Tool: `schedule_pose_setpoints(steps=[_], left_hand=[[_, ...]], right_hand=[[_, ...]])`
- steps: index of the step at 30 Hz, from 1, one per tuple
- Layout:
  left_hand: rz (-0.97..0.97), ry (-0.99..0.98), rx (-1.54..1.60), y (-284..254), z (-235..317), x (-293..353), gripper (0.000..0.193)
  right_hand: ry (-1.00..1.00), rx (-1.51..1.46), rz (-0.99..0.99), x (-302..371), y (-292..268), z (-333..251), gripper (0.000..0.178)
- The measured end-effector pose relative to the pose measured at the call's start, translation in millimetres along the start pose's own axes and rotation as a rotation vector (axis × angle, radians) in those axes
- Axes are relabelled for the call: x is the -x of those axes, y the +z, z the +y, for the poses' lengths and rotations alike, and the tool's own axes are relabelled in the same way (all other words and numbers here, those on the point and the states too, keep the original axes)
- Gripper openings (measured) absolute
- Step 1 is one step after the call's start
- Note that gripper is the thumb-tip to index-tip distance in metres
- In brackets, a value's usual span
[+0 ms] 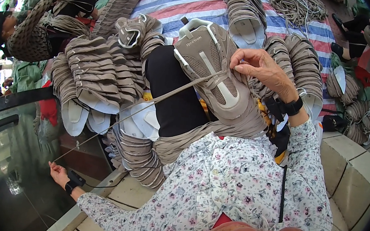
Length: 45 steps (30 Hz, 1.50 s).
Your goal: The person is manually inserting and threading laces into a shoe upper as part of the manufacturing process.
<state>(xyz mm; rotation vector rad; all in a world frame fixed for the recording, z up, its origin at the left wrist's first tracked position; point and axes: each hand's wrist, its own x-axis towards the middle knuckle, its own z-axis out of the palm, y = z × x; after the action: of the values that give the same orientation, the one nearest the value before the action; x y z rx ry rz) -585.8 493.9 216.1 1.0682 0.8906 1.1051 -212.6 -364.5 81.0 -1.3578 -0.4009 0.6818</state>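
Observation:
A taupe mesh shoe upper with pale trim rests over my lap, its toe toward me. A long taupe shoelace crosses its eyelet rows and runs taut down to the left. Far out at the lower left, my left hand pinches the lace's end. My right hand is by the upper's right eyelet edge, thumb and forefinger closed together; what lies between their tips is too small to make out. A bundle of loose laces lies across my lap below the toe.
Stacks of nested shoe uppers stand at left, with others at right. A striped sheet lies ahead, bearing a heap of laces. A dark glass panel borders my left. Other people sit on both sides.

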Motion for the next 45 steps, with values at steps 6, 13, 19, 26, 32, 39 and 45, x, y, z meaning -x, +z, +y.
schedule_pose_setpoints(steps=[6,13,19,26,32,39,45], left_hand=[[-0.392,-0.263,0.019,85,-85,67,0.031],[-0.910,-0.124,-0.834,303,-153,264,0.034],[-1.573,0.175,-0.810,379,-208,425,0.027],[-1.803,0.416,-0.867,392,-232,447,0.020],[-1.817,0.177,-0.861,403,-215,436,0.020],[-1.691,0.109,-0.767,389,-205,418,0.024],[-1.447,-0.220,-0.514,344,-196,380,0.021]], right_hand=[[-0.002,0.023,0.079,2,8,-3,0.018],[-0.051,0.305,0.166,10,24,-12,0.013],[-0.295,0.488,0.117,3,51,-24,0.009],[-0.304,0.537,0.092,7,67,-26,0.015],[-0.515,1.089,0.070,-13,95,-24,0.016],[-0.555,1.359,0.024,-33,103,-7,0.011],[-0.214,0.353,0.236,-24,68,-16,0.012]])
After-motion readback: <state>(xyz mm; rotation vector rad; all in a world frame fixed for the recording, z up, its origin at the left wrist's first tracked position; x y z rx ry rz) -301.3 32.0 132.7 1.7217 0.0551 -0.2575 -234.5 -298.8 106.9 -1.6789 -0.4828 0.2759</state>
